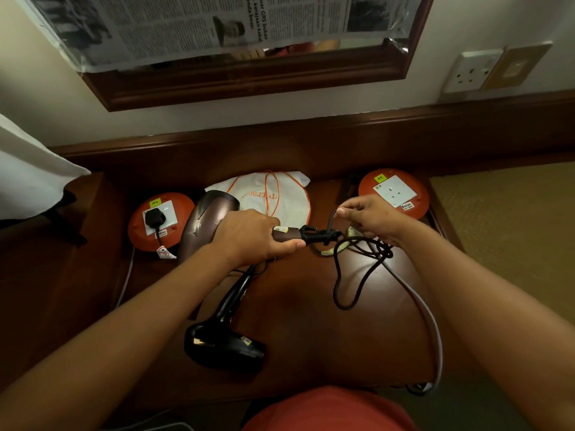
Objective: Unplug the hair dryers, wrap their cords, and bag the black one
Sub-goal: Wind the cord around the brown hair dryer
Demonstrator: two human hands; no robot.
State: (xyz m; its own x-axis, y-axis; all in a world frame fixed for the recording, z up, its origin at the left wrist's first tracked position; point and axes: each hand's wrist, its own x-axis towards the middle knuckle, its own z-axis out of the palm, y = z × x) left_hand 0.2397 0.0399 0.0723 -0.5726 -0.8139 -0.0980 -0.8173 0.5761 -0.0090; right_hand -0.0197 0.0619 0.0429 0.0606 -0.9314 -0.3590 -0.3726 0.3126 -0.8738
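My left hand (249, 236) grips the handle of a brown hair dryer (207, 222), held just above the wooden desk. My right hand (370, 217) pinches this dryer's black cord (345, 275) close to the handle's end, where some turns of cord lie bunched; the rest loops loosely on the desk. A black hair dryer (224, 343) lies on the desk near me, with its cord leading up under my left hand. A black plug (154, 219) sits in the left orange socket reel (158, 222). A white drawstring bag (273, 194) with orange cord lies behind the dryers.
A second orange socket reel (393, 192) at the right has nothing plugged in. A grey cable (432, 331) runs from it over the desk's front edge. A wall socket (469, 71) is at the upper right. A newspaper-covered mirror (217, 35) hangs above the wooden desk (311, 321).
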